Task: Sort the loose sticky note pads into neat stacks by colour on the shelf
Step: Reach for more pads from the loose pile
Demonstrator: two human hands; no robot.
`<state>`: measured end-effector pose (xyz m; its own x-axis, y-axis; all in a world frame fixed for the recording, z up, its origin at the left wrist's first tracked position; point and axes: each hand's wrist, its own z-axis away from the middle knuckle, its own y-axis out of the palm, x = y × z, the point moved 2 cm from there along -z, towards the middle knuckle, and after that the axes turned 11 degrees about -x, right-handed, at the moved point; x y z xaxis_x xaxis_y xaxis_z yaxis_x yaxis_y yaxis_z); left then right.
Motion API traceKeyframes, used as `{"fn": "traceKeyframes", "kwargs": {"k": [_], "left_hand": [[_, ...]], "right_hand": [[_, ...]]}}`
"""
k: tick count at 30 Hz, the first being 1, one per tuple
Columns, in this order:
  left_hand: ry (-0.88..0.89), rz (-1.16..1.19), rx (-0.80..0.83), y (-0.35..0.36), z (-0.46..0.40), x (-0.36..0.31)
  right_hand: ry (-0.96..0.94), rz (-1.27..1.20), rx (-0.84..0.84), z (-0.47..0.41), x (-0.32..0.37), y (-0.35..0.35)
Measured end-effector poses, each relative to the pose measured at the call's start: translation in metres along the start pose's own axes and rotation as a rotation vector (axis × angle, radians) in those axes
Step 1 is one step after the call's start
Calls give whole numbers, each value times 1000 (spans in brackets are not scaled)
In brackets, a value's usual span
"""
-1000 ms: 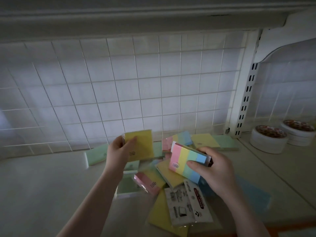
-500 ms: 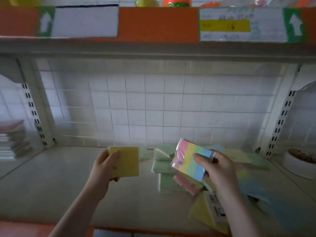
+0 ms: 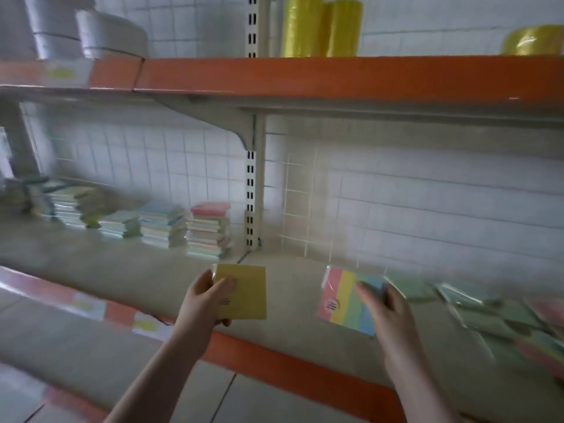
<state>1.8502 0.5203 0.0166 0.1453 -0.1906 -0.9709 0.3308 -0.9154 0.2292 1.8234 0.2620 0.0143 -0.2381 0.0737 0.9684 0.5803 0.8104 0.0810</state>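
Yellow and striped pads are in hand as the person turns away from the loose pile toward the sorted section of the shelf (image 3: pixel 293 288). The left hand (image 3: pixel 210 297) grips a plain yellow pad (image 3: pixel 247 293), thumb on its face and fingers curled behind it, just in front of the slotted shelf upright (image 3: pixel 251 190). To the right of that upright, the right hand (image 3: pixel 384 306) pinches a wrapped rainbow-striped pad (image 3: pixel 343 297) by its blue end.

A second ago both pads were held directly over the jumble of loose pads (image 3: pixel 494 315); now that jumble has slid to the far right of the upright, and a row of stacked pads (image 3: pixel 171 227), not seen before, appears just left of it. The view is smeared by the quick turn of the head, so the colours within those stacks cannot be read with certainty.

The change suggests the picking step is over and the placing step is starting: each held pad probably needs a matching stack left of the upright. Many pads lie unsorted, so the job looks far from finished. On the shelf above the upright stand yellow rolls (image 3: pixel 320 27).
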Motion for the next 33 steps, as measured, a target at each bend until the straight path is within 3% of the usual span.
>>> {"fn": "traceKeyframes", "kwargs": {"k": [14, 26, 33], "left_hand": [[-75, 4, -137, -137, -79, -5], [-68, -33, -261, -240, -163, -38], [-100, -9, -239, -324, -228, -45]], "right_hand": [[102, -20, 111, 31, -8, 143], [183, -103, 275, 56, -3, 316], [149, -49, 242, 92, -15, 414]]}}
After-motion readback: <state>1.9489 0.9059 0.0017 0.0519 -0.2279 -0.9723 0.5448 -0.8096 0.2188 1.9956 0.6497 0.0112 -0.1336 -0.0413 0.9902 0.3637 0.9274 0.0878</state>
